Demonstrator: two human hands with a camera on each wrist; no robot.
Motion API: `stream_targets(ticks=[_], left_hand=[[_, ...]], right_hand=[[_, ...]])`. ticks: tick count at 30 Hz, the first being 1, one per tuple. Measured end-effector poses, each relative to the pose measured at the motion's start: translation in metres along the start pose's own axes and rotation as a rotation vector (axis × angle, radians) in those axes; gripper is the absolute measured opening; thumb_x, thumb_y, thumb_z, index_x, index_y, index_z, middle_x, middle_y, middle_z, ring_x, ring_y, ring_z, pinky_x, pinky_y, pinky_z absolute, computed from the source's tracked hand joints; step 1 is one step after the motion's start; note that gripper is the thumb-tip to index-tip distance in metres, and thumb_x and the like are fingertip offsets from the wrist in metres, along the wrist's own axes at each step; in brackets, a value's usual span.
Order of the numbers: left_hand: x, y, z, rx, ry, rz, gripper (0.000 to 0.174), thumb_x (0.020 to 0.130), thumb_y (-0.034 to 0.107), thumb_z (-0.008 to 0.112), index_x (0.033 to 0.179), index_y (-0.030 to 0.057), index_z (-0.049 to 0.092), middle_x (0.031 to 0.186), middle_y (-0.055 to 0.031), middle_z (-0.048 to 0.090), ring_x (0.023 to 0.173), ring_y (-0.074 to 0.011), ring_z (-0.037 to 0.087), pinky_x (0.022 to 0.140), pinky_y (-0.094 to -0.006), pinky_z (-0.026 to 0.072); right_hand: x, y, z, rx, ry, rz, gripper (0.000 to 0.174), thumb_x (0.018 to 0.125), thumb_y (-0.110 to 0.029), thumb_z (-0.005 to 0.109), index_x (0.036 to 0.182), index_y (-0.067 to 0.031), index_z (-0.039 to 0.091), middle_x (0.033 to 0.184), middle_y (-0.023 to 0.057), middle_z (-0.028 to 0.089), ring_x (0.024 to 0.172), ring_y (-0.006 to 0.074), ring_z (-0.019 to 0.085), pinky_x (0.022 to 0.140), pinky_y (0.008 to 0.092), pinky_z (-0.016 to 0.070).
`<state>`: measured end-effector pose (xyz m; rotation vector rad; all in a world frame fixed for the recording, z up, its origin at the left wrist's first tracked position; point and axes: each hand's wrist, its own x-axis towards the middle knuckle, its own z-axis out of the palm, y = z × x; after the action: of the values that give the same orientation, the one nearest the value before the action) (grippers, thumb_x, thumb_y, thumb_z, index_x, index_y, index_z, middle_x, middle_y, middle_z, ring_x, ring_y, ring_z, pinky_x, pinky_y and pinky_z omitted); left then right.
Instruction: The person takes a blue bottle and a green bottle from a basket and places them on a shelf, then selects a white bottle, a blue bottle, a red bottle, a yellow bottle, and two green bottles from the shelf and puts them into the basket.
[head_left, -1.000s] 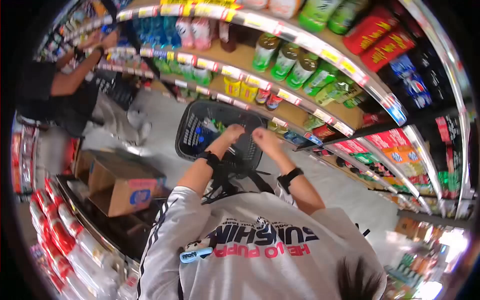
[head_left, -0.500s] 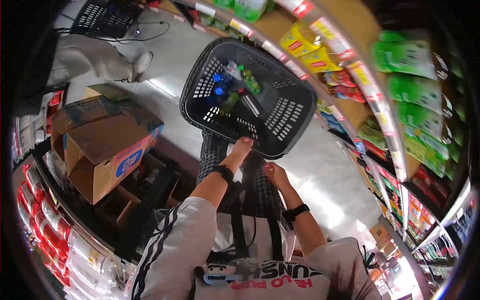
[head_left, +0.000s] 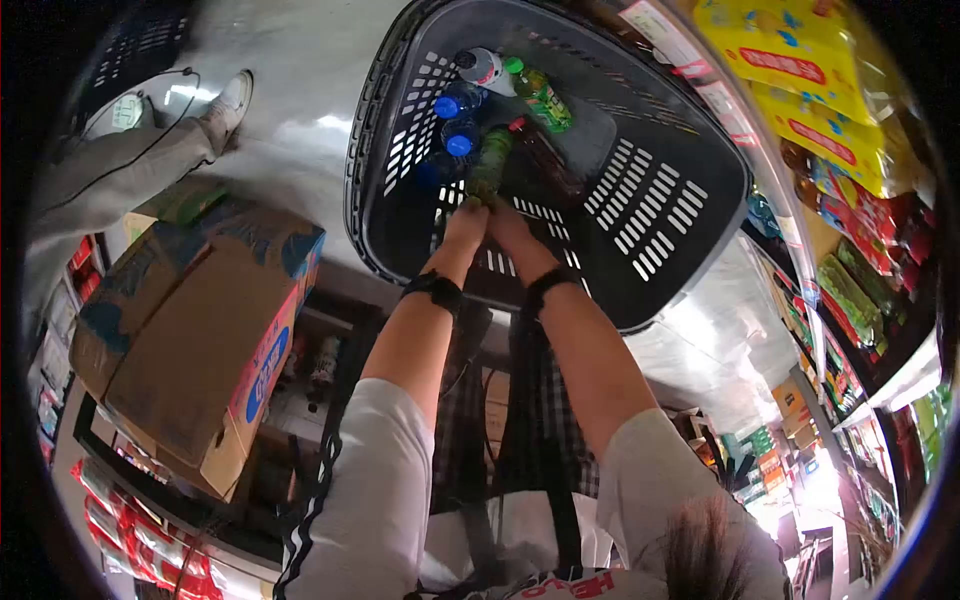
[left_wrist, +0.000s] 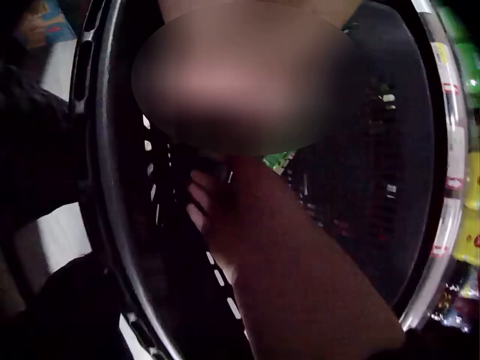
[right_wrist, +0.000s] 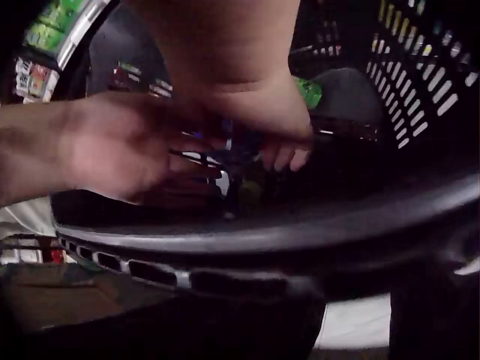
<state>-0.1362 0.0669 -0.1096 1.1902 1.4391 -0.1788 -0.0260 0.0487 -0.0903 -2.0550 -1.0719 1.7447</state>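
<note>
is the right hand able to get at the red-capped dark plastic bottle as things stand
Probably yes: the right hand is inside the black plastic basket, and nothing visible stands between it and the red-capped bottle.

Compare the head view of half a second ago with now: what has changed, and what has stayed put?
The left grip and right grip have moved forward from around the near rim into the basket, coming together at the near end of the murky green bottle; whether they hold it is hidden. The blue-capped bottles and dark red bottle remain inside.
</note>
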Motion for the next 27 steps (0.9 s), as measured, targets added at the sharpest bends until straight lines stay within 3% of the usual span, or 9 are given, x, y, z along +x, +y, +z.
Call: stream_targets(ticks=[4,10,13,15,16,19,21,24,27], left_hand=[[0.014,-0.014,0.003,-0.815,-0.065,-0.256,0.044,0.08,0.028,0.043,0.115,0.0023,0.047,0.111,-0.0176,0.051,0.103,-0.0278,0.049,0.082,-0.0343,0.0389],[0.054,-0.069,0.027,-1.071,-0.1,-0.224,0.037,0.084,0.03,0.048,0.11,0.0042,0.052,0.107,-0.0074,0.054,0.096,-0.0186,0.049,0.08,-0.0307,0.0372],[0.066,-0.051,0.028,-0.741,-0.111,-0.38,0.035,0.084,0.031,0.046,0.108,0.0057,0.053,0.103,-0.006,0.056,0.091,-0.0184,0.05,0.077,-0.0304,0.0377],[0.061,-0.055,0.026,-0.804,-0.17,-0.309,0.034,0.084,0.033,0.047,0.105,0.0073,0.054,0.099,-0.0044,0.057,0.087,-0.0172,0.051,0.074,-0.0294,0.0383],[0.049,-0.044,0.018,-0.895,-0.213,-0.23,0.033,0.084,0.034,0.047,0.103,0.0082,0.055,0.098,-0.0034,0.058,0.085,-0.0164,0.052,0.072,-0.0287,0.0388],[-0.006,0.054,-0.019,-0.96,-0.186,-0.503,0.029,0.084,0.035,0.047,0.097,0.0105,0.055,0.092,-0.0007,0.058,0.077,-0.0131,0.053,0.068,-0.026,0.0405],[-0.016,0.042,-0.011,-1.342,-0.412,-0.263,0.027,0.085,0.031,0.046,0.101,0.0105,0.051,0.092,-0.0032,0.058,0.079,-0.0147,0.056,0.068,-0.0278,0.0446],[-0.066,0.068,-0.012,-1.011,-0.204,0.034,0.029,0.087,0.026,0.04,0.107,0.0045,0.046,0.098,-0.01,0.056,0.088,-0.0221,0.055,0.076,-0.0335,0.0455],[-0.124,0.14,-0.046,-1.615,-0.283,-0.484,0.03,0.09,0.024,0.033,0.107,0.0034,0.046,0.101,-0.013,0.054,0.091,-0.0261,0.054,0.082,-0.0392,0.0422]], right_hand=[[0.045,0.034,0.043,-0.424,-0.165,-0.042,0.027,0.077,-0.023,0.046,0.091,-0.0041,0.059,0.098,0.0173,0.058,0.092,0.0297,0.055,0.076,0.0368,0.0438],[0.06,0.023,0.02,-0.212,-0.384,-0.249,0.033,0.077,-0.027,0.051,0.104,-0.0071,0.055,0.108,0.0179,0.054,0.097,0.0319,0.053,0.082,0.0388,0.0422],[0.046,-0.012,-0.007,-0.277,-0.459,-0.073,0.036,0.076,-0.031,0.052,0.101,-0.0057,0.056,0.104,0.0185,0.056,0.095,0.0318,0.054,0.08,0.0374,0.0431],[0.034,-0.027,-0.022,-0.357,-0.286,-0.064,0.03,0.075,-0.023,0.051,0.098,-0.0037,0.057,0.098,0.0172,0.058,0.09,0.0303,0.056,0.077,0.0357,0.0435],[0.028,-0.03,-0.03,-0.397,-0.195,-0.061,0.028,0.075,-0.019,0.05,0.096,-0.0027,0.057,0.095,0.0166,0.059,0.087,0.0295,0.057,0.075,0.0348,0.0438],[0.005,-0.041,-0.059,-0.098,-0.115,0.066,0.03,0.07,-0.023,0.056,0.093,-0.0039,0.059,0.09,0.0148,0.061,0.083,0.0272,0.059,0.073,0.0328,0.0442],[-0.037,-0.08,-0.085,-0.14,-0.149,0.015,0.033,0.064,-0.028,0.061,0.091,-0.0088,0.061,0.085,0.0127,0.061,0.079,0.0246,0.06,0.071,0.031,0.0447],[-0.108,-0.108,-0.092,-0.344,-0.053,-0.115,0.028,0.059,-0.031,0.067,0.081,-0.0135,0.06,0.074,0.0097,0.06,0.074,0.0279,0.058,0.064,0.0352,0.0451],[-0.204,-0.162,-0.122,-0.398,0.027,-0.336,0.037,0.057,-0.019,0.071,0.091,-0.017,0.057,0.089,0.0152,0.052,0.086,0.0339,0.051,0.071,0.0407,0.0428]])
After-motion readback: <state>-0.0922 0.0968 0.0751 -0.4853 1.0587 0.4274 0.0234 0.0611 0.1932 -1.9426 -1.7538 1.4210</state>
